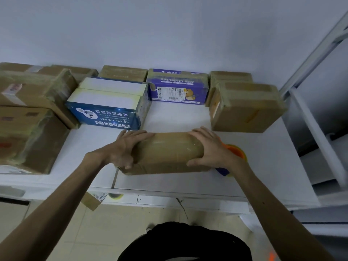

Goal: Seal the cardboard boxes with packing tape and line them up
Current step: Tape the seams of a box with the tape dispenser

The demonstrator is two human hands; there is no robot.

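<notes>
A brown cardboard box (165,153) with shiny tape across its top lies on the white table (263,166), near the front edge. My left hand (126,147) grips its left end, fingers over the top and thumb down the front. My right hand (209,147) grips its right end the same way. An orange tape dispenser (236,150) with a blue part (223,171) lies just right of the box, partly hidden by my right wrist.
Taped boxes stand along the wall: brown ones at left (33,95), a blue-and-white box (109,104), a purple box (178,87), brown boxes at right (244,108). A white shelf frame (320,129) rises at the right. A cardboard scrap (92,201) hangs below the table edge.
</notes>
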